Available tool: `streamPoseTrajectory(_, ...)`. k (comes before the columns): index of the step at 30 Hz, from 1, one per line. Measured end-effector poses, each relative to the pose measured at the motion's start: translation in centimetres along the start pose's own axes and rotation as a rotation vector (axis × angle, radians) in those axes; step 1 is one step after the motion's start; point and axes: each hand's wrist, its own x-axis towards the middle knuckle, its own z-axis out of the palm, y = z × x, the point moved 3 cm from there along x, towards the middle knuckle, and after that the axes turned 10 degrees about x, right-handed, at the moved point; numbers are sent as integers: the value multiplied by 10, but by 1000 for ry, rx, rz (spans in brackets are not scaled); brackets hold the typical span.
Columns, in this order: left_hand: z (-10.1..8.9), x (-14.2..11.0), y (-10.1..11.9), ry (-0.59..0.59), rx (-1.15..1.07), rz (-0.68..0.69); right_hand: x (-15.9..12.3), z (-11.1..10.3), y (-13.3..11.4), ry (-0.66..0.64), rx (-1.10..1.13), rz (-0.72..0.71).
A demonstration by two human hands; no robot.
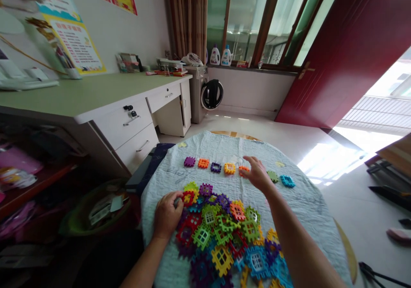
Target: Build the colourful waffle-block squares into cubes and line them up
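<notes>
My left hand (167, 214) is at the left edge of a heap of plastic interlocking tiles, its fingers curled and closed on a red tile (189, 198). The heap holds purple, green, yellow, red and blue square tiles with notched edges, many with window grids, such as a yellow tile (222, 259). Beyond it, my right hand (257, 174) reaches over a row of tiles with fingers stretched apart, its thumb by an orange tile (243, 170) that it partly covers. The row also shows a purple tile (189, 161), a yellow-orange tile (229, 168) and a blue tile (287, 181).
A pale blue cloth (308, 219) covers the round table. To the left stand a desk (105, 91) with drawers and a green basin (73, 219) on the floor. A washing machine (196, 94) with its door ajar and a red door (334, 52) are farther back.
</notes>
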Motion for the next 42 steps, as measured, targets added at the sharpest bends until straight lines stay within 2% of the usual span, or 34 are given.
streamPoseTrajectory(3, 1, 0, -1, 1, 8, 12, -60, -30, 45, 89, 71, -22)
streamPoseTrajectory(6, 1, 1, -2, 5, 22, 15, -120, -49, 93, 174, 108, 150)
streamPoseTrajectory(9, 0, 2, -1, 0, 35, 24, -169, -57, 129, 263, 157, 336)
streamPoseTrajectory(13, -2, 3, 1, -14, 59, 26, -209, -53, 146, 354, 195, 439)
streamPoseTrajectory(19, -1, 4, -1, -26, 108, 12, -220, -42, 138, 464, 105, 339)
streamPoseTrajectory(26, 2, 6, -8, -42, 151, 8, -219, -42, 130, 445, 70, 323)
streamPoseTrajectory(28, 2, 6, -7, -37, 149, 5, -221, -45, 128, 378, 110, 325)
streamPoseTrajectory(32, 0, 5, -3, -36, 140, -4, -229, -52, 122, 125, 239, 328)
streamPoseTrajectory(34, 0, 5, -2, -38, 132, -12, -234, -53, 118, 47, 254, 318)
streamPoseTrajectory(38, -2, 4, 0, -37, 120, -20, -238, -49, 116, -4, 203, 265)
streamPoseTrajectory(42, -5, 4, 4, -26, 100, -21, -234, -43, 119, 20, 142, 259)
